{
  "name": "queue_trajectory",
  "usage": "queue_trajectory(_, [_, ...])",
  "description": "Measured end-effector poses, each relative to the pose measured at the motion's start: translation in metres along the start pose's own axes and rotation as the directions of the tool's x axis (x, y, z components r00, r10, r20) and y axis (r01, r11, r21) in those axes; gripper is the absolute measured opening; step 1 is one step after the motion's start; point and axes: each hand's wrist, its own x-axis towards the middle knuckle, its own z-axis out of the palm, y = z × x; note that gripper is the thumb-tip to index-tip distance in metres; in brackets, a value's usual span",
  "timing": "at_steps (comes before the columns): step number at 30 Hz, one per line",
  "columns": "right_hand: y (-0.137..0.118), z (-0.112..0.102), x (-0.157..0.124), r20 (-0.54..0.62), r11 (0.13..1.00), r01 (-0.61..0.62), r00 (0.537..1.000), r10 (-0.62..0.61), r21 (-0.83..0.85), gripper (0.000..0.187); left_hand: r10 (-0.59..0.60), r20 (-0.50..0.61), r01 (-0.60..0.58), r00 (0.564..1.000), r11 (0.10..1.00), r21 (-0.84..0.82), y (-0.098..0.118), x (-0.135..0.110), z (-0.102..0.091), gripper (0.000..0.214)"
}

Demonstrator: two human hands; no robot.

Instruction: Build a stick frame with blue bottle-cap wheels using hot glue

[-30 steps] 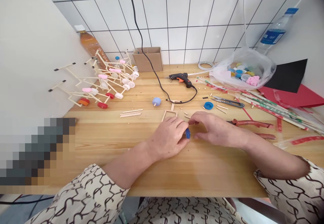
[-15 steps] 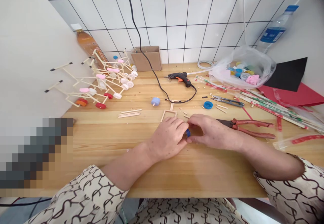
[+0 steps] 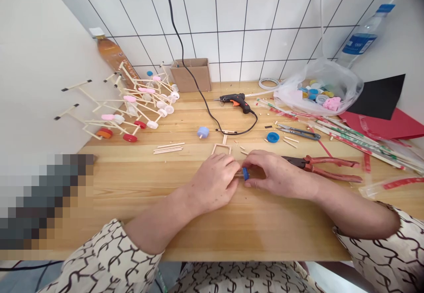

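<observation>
My right hand (image 3: 276, 173) pinches a dark blue bottle cap (image 3: 245, 173) on edge between thumb and fingers. From the cap's left side a thin wooden stick (image 3: 238, 175) runs into the closed fingers of my left hand (image 3: 215, 179), which rests low over the table. Just beyond the left fingers lies a small frame of glued sticks (image 3: 225, 140), partly hidden by that hand. A pale blue cap with a stick through it (image 3: 203, 132) sits behind and to the left. To the right is a loose blue cap (image 3: 273, 137).
Several stick-and-cap models (image 3: 132, 103) crowd the back left, near loose sticks (image 3: 168, 149). A glue gun (image 3: 235, 100) lies behind the hands, its cord looping forward. Red-handled pliers (image 3: 331, 169), thread snips (image 3: 298, 131) and a bag of caps (image 3: 318, 89) are on the right.
My left hand has shifted slightly left, away from the right fingers. More of the blue cap and the stick between the hands now shows. The right hand stays nearly in place.
</observation>
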Motion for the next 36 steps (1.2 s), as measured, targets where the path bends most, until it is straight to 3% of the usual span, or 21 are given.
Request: queue_trajectory(36, [-0.0008,-0.0012,-0.0011,0.007,1.000,-0.011,1.000,0.011,-0.013,0.013,0.041,0.015,-0.040,0.999,0.999,-0.005,-0.0030,0.0003,0.0041,0.015])
